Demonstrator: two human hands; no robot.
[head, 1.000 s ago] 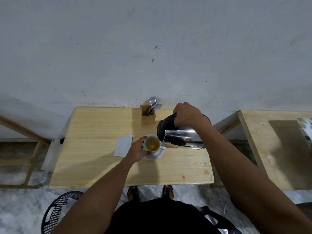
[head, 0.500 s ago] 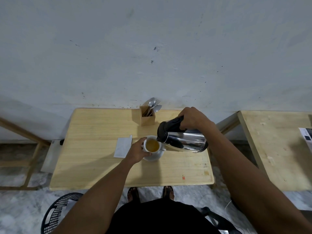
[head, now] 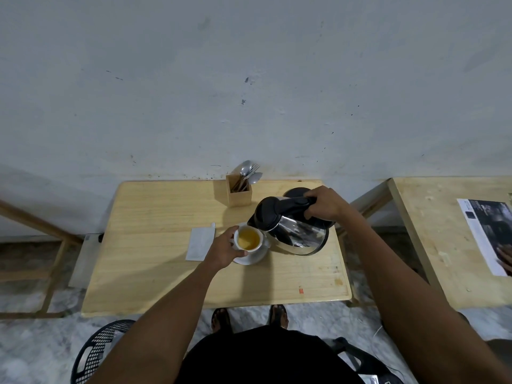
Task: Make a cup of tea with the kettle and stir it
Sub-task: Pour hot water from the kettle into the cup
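Observation:
A white cup full of amber tea stands on a white saucer near the middle of the wooden table. My left hand grips the cup's left side. A steel kettle with a black lid and handle hangs just right of the cup, still tilted a little, its spout close to the rim. My right hand is closed around the kettle's handle. The kettle's black base shows behind it. A wooden holder with spoons and a fork stands at the table's back edge.
A flat white tea-bag wrapper lies left of the cup. A second wooden table with a printed sheet stands to the right. A black mesh chair is at my lower left, and my feet show under the table edge.
The kettle has tipped back from its steep pouring angle towards upright and moved slightly right of the cup. My left hand has stayed on the cup.

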